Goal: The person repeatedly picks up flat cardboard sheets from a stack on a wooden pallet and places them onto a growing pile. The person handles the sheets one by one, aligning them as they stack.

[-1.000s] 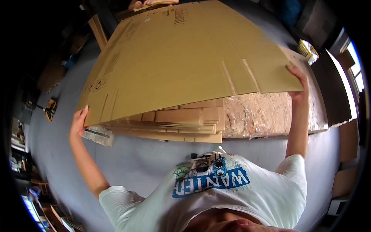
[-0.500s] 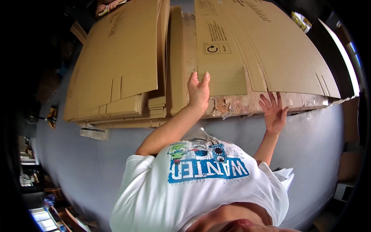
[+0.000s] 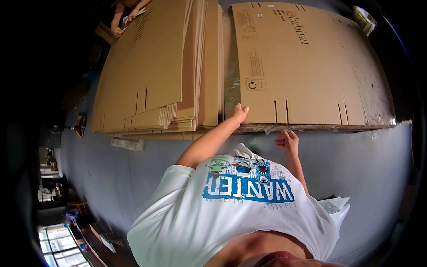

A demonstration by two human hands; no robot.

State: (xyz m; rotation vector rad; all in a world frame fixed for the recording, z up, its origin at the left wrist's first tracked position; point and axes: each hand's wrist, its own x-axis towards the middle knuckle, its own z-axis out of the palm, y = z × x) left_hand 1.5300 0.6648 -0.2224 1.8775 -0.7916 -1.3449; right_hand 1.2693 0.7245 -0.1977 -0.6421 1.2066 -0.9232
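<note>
A flat brown cardboard sheet (image 3: 307,84) with printing and slots along its near edge lies on the right side of a low platform. At its near left corner is my left hand (image 3: 240,114), closed on the sheet's edge with the thumb on top; its other fingers are partly hidden. Just in front of the sheet's near edge hangs my right hand (image 3: 289,142), fingers loosely bent and apart, with nothing visible in it. To the left stands a thick stack of similar flat cardboard sheets (image 3: 147,66), its layers slightly fanned at the near side.
Another person's hands (image 3: 129,18) are at the far left, beside the stack, with a small light-coloured thing. A yellow-and-white package (image 3: 364,21) sits at the far right. Under the stack's near left side shows a pale block (image 3: 127,143) on the grey floor (image 3: 115,178).
The right-hand sheet now lies flat and squared, its slotted edge toward me. My left hand has moved down to its near corner; my right hand has drawn inward and its spread fingers have bent.
</note>
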